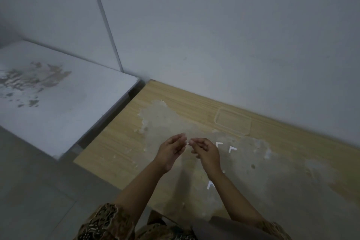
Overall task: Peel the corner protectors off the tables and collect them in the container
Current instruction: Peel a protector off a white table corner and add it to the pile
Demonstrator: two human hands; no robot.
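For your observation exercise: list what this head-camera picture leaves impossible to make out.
- White scrap between left hand and right hand: too small to identify.
- Clear container: blurred, contents unreadable.
- L-shaped piece: partly hidden by the right forearm.
- Wooden table: right end cut off by the frame edge.

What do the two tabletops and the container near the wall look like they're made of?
Right table: wood-grain laminate, probably over board; the printed grain has worn away to a dull grey-beige patch. Left table: matte white coating, flaked off to a brownish layer beneath. Container: likely clear plastic; the grain shows through and only a rounded rim outline is visible.
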